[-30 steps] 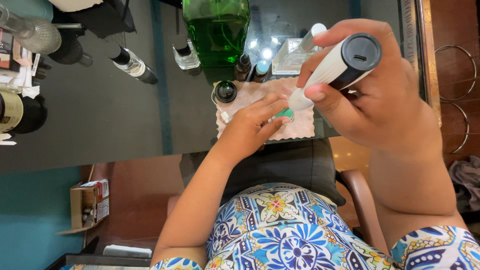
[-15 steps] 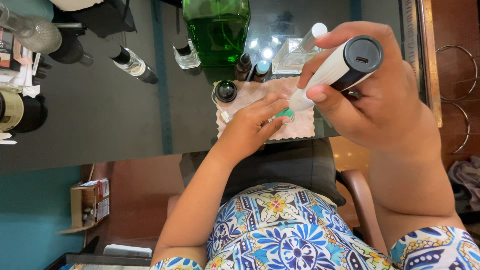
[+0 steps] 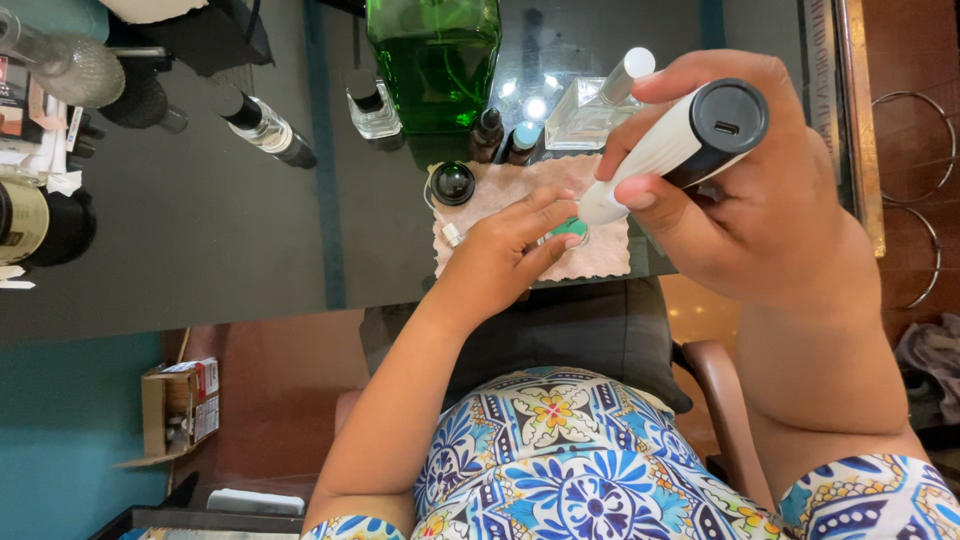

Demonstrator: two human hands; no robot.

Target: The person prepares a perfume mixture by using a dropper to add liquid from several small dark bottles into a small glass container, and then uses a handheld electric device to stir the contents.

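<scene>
Right hand (image 3: 745, 190) grips white pen-shaped tool with black end cap (image 3: 680, 145) (tip down) | left hand (image 3: 505, 250) fingers spread flat on pink cloth pad (image 3: 600, 255).

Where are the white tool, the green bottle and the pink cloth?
white tool (image 3: 668, 146), head view, middle of its white body
green bottle (image 3: 433, 62), head view, its green front
pink cloth (image 3: 600, 252), head view, bare right part

Single head-worn view, steeply downward, close over the hands; dark tabletop (image 3: 200, 230) at frame top
</scene>
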